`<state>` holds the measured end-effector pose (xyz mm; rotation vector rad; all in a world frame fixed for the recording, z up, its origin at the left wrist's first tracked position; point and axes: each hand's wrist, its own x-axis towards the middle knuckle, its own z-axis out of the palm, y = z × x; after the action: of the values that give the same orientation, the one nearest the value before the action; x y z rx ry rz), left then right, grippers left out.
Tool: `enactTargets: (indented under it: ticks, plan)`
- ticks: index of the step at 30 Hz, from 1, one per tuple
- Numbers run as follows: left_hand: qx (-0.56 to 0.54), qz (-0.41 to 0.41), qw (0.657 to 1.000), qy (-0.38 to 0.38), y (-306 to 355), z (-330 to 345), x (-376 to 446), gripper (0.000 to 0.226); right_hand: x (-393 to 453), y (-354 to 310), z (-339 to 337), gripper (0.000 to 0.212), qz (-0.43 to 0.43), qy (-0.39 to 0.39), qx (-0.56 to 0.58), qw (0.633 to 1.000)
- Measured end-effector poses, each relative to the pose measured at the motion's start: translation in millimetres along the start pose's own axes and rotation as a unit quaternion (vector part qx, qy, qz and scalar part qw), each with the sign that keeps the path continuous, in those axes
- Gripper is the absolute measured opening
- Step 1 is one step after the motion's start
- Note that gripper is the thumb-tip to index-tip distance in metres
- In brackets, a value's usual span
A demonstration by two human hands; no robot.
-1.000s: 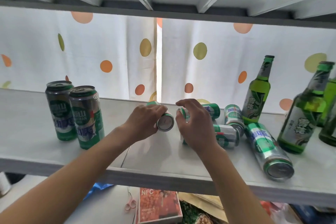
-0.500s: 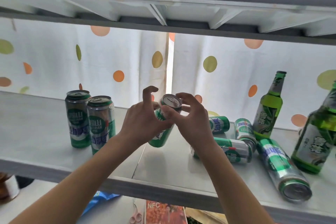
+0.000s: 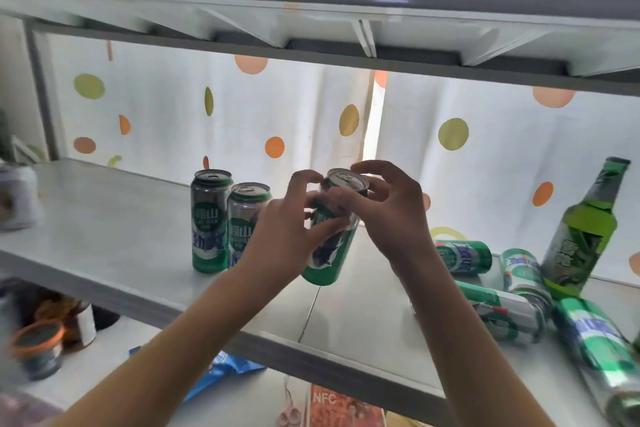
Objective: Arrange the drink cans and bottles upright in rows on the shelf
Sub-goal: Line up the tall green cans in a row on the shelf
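A green drink can [image 3: 334, 246] hangs nearly upright, tilted a little, just above the grey shelf [image 3: 104, 239]. My left hand [image 3: 287, 232] grips its side and my right hand [image 3: 388, 215] holds its top rim. To its left stand two upright green cans [image 3: 209, 222] [image 3: 244, 215], side by side. Several more cans lie on their sides at the right, among them one [image 3: 464, 257], another [image 3: 502, 315] and a third [image 3: 595, 336]. A green glass bottle [image 3: 585, 236] stands upright behind them.
A dotted white curtain [image 3: 173, 121] hangs behind the shelf, and the board of the shelf above [image 3: 311, 31] is close overhead. A white object [image 3: 17, 198] sits at the far left. Below are a jar with an orange lid [image 3: 38, 347], a blue bag [image 3: 221, 371] and a red box [image 3: 343, 406].
Both hands lifted a lying can off the shelf, turned it nearly upright and carried it left toward the two standing cans. The view has shifted left.
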<state>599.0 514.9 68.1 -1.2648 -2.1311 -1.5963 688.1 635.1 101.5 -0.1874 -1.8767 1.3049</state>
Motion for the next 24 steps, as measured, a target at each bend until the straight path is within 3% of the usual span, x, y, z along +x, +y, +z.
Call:
enactTargets:
  ticks: [3,6,14,19,24]
  plan:
    - [0.004,0.024,1.0,-0.017,-13.1,-12.7,-4.3,0.044,3.3,2.1,9.1,0.034,0.003,-0.009,-0.006,1.0]
    - [0.045,0.069,0.996,0.015,-19.0,-28.3,-11.8,0.032,5.2,5.9,17.0,0.037,0.009,-0.012,-0.01,1.0]
    - [0.125,0.131,0.978,0.105,-39.2,-58.3,-25.8,0.044,-4.0,25.7,23.1,0.046,0.036,-0.063,-0.022,0.997]
    - [0.152,0.16,0.972,0.076,-40.7,-55.6,-26.6,0.05,-7.6,32.9,21.1,0.055,0.038,-0.076,-0.026,0.996]
    - [0.158,0.17,0.971,0.055,-35.2,-48.8,-27.6,0.043,-17.9,42.6,20.6,0.054,0.03,-0.064,-0.035,0.997]
